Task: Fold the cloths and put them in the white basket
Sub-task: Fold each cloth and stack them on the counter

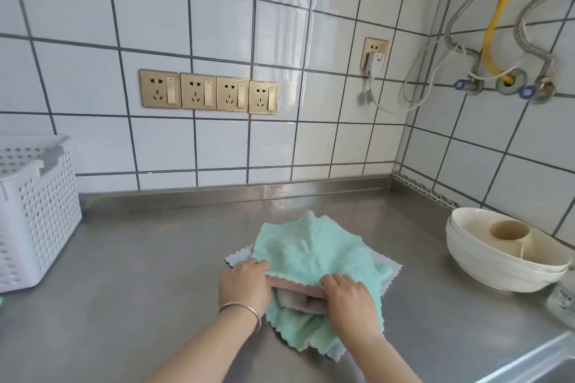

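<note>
Cloths (311, 252): fluffy mint-green, scalloped edges

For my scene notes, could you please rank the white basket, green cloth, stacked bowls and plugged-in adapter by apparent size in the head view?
1. Green cloth
2. White basket, partly cropped
3. Stacked bowls
4. Adapter
</note>
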A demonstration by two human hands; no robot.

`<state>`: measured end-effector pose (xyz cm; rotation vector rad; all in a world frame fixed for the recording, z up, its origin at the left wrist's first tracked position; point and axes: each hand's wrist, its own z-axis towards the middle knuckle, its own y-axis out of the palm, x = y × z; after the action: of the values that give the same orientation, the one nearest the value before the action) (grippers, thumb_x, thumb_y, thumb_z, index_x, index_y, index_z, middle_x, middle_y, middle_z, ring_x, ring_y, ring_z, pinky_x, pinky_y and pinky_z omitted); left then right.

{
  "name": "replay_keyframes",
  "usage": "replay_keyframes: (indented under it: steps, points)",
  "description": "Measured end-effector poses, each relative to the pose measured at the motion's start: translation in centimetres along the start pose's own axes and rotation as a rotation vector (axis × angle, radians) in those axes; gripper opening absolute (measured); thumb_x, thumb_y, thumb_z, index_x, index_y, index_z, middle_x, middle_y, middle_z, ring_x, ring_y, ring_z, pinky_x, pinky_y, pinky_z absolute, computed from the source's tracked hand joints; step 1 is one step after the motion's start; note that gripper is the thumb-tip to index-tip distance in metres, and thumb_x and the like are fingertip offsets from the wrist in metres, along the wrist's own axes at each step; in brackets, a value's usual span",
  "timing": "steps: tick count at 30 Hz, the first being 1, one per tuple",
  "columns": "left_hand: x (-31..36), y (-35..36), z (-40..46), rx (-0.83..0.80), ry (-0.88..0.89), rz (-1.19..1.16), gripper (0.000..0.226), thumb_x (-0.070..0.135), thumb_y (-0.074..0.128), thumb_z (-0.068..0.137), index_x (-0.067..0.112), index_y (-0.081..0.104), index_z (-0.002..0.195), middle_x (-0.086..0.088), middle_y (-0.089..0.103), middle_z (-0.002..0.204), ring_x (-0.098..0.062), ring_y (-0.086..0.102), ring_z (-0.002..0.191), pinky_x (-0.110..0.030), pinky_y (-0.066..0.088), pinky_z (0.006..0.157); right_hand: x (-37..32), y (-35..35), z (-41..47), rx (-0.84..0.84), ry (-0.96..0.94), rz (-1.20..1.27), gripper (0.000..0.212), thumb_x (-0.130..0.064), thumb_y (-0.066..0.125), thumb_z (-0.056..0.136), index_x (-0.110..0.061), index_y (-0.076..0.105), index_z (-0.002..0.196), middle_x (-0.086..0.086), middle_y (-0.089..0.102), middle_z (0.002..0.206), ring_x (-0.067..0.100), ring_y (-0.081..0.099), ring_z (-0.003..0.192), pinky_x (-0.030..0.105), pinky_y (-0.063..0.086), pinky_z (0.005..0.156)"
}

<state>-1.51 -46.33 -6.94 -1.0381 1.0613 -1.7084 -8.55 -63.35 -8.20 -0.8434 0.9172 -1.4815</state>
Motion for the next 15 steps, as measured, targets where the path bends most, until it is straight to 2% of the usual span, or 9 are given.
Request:
replay_keyframes:
  steps: [2,3,5,7,9,12,15]
  points:
    - [-1.0,0.6,0.5,-0.034,-0.066,-0.101,0.029,0.022,0.042,0.09,0.03,0.061,0.111,0.003,0.065,0.116,-0.024,0.061,0.106,-0.03,0.048,0.079,1.1,-0.5,0.0,-0.021,0.064,-0.023,0.047,0.005,0.08,0.019,-0.02,0.053,0.048,-0.002,0.048,0.041,0.014,0.048,0.036,0.021,0.02,0.043]
    - [-1.4,0.4,0.4,-0.041,-0.084,-0.154,0.03,0.023,0.041,0.091,0.032,0.061,0.112,0.002,0.065,0.117,-0.025,0.061,0.108,-0.03,0.048,0.081,1.7,-1.0,0.0,-0.021,0.1,-0.029,0.042,0.005,0.082,0.029,-0.02,0.059,0.053,-0.001,0.054,0.046,0.015,0.052,0.04,0.021,0.023,0.043]
    - [-1.8,-0.7,0.7,-0.03,-0.116,-0.251,0.03,0.025,0.043,0.092,0.034,0.062,0.113,-0.001,0.066,0.118,-0.027,0.06,0.109,-0.031,0.049,0.083,2.9,-2.1,0.5,0.016,0.218,0.053,0.028,0.003,0.071,0.066,-0.018,0.07,0.083,0.001,0.069,0.073,0.021,0.065,0.063,0.024,0.036,0.05]
    - [-2.4,-2.0,1.3,0.01,-0.123,-0.328,0.028,0.028,0.046,0.092,0.035,0.063,0.114,-0.001,0.068,0.118,-0.027,0.061,0.109,-0.031,0.049,0.083,3.9,-3.6,1.4,0.059,0.316,0.227,0.03,-0.001,0.051,0.086,-0.017,0.068,0.105,0.004,0.072,0.094,0.025,0.066,0.083,0.03,0.046,0.063]
    - [-3.1,-4.2,2.0,0.095,-0.112,-0.382,0.024,0.03,0.05,0.091,0.034,0.066,0.109,-0.002,0.071,0.11,-0.027,0.064,0.102,-0.03,0.049,0.078,4.3,-5.8,2.4,0.16,0.348,0.33,0.026,-0.007,0.049,0.091,-0.014,0.068,0.106,0.008,0.072,0.096,0.029,0.064,0.084,0.031,0.045,0.066]
    - [-4.6,-8.4,2.8,0.24,-0.087,-0.538,0.017,0.026,0.057,0.088,0.027,0.071,0.099,-0.005,0.074,0.098,-0.026,0.067,0.09,-0.03,0.048,0.072,3.4,-9.6,4.1,0.238,0.366,0.569,0.018,-0.012,0.049,0.092,-0.012,0.067,0.093,0.007,0.065,0.078,0.026,0.054,0.077,0.031,0.038,0.059]
    - [-6.5,-13.9,2.5,0.387,-0.072,-0.687,0.014,0.027,0.063,0.086,0.018,0.073,0.089,-0.008,0.073,0.086,-0.024,0.064,0.078,-0.028,0.043,0.068,1.2,-13.1,5.6,0.306,0.385,0.824,0.012,-0.018,0.057,0.089,-0.019,0.067,0.081,-0.002,0.063,0.067,0.022,0.056,0.074,0.031,0.047,0.062]
